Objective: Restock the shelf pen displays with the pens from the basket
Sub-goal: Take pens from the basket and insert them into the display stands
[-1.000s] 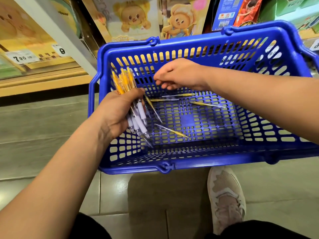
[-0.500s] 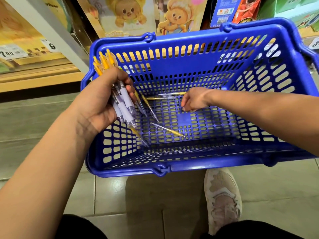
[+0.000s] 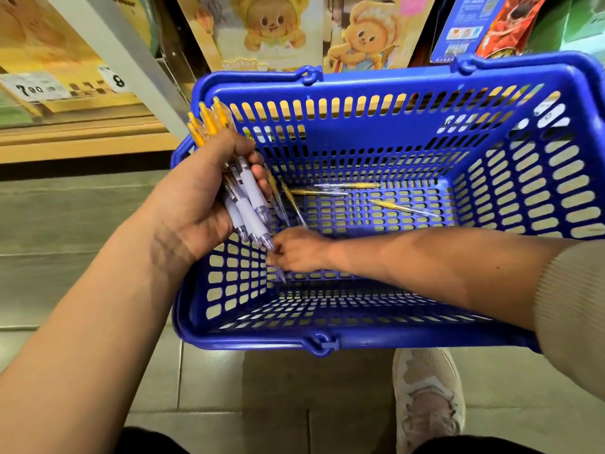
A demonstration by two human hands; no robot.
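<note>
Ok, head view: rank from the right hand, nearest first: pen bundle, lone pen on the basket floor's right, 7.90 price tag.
1. pen bundle, in the left hand, tips almost touching the right hand, which pinches another pen.
2. lone pen, on the basket floor, right side.
3. price tag, on the shelf, far left.

Grey tiled floor [image 3: 59, 231]. Blue slotted basket [image 3: 386, 337] stands on it, close to the wooden shelf base [image 3: 82, 145]. One pale shoe [image 3: 425, 398] rests on the tiles just beside the basket's near rim. Loose yellow pens [image 3: 402, 207] lie on the basket bottom.
</note>
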